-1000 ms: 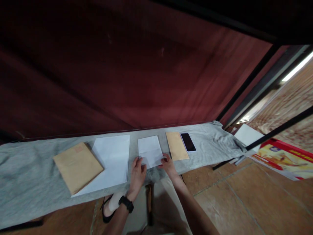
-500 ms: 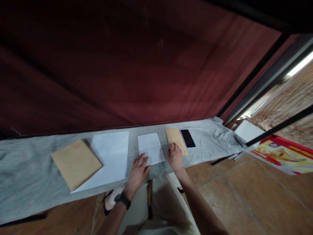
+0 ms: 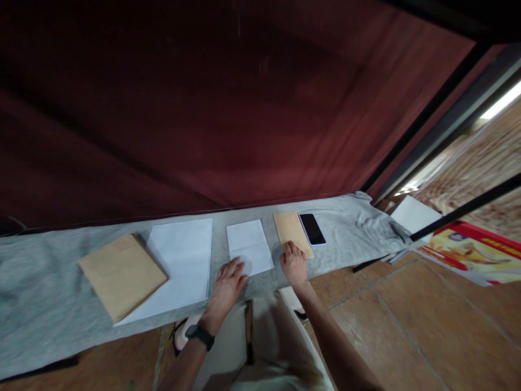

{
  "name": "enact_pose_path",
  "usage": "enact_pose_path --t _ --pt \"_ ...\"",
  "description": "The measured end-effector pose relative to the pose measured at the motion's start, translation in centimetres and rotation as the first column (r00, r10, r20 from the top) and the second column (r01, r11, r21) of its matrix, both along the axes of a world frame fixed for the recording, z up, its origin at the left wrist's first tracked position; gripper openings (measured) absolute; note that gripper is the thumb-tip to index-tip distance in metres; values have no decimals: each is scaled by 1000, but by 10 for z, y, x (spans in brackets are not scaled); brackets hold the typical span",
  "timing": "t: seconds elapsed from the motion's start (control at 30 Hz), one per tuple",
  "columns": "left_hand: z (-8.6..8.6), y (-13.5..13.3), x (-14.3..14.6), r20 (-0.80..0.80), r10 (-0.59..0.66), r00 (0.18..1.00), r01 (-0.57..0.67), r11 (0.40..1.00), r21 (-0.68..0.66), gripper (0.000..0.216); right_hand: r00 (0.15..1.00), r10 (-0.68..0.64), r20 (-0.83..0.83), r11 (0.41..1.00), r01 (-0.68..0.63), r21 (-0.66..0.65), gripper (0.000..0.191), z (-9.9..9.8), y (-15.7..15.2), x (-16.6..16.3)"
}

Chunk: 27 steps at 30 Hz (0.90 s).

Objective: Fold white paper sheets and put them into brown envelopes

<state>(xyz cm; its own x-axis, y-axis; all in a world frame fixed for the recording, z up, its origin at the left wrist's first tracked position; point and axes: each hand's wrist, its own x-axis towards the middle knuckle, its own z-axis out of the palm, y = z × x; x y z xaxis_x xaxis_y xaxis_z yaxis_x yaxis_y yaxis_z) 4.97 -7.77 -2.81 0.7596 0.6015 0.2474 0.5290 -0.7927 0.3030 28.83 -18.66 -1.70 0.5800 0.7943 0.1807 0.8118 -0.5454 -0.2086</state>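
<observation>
My left hand (image 3: pixel 228 281) lies open, its outstretched fingers at the near-left corner of a folded white sheet of paper (image 3: pixel 249 241). A dark watch is on that wrist. My right hand (image 3: pixel 293 264) has its fingers curled together on the near-left edge of a small brown envelope (image 3: pixel 293 228); its thumb is mostly hidden. The envelope lies flat, with a dark-screened smartphone (image 3: pixel 312 228) just to its right.
A stack of larger brown envelopes (image 3: pixel 124 274) partly covers white paper sheets (image 3: pixel 189 255) on the left. All rest on a narrow grey cloth-covered table (image 3: pixel 40 293). A dark red curtain (image 3: pixel 228 136) hangs behind it. A colourful box (image 3: pixel 476 252) and black metal bars (image 3: pixel 459 217) are at right.
My right hand has shifted slightly toward me along the envelope's edge. My left hand stays by the folded paper. The whole view has tilted a little.
</observation>
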Motion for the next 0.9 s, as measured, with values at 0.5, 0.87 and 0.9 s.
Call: enact_pose_path --t 0.5,0.87,0.9 --pt "13 12 23 68 -6 998 5 1000 2 47 895 438 -82 880 -409 241 48 -4 32 -58" --pt "2 56 66 -8 33 999 -33 999 12 53 891 446 -87 883 -423 202 49 -13 27 -69" --pt "1 63 66 -6 49 999 -49 999 15 53 893 442 -91 886 -417 204 50 -13 27 -69"
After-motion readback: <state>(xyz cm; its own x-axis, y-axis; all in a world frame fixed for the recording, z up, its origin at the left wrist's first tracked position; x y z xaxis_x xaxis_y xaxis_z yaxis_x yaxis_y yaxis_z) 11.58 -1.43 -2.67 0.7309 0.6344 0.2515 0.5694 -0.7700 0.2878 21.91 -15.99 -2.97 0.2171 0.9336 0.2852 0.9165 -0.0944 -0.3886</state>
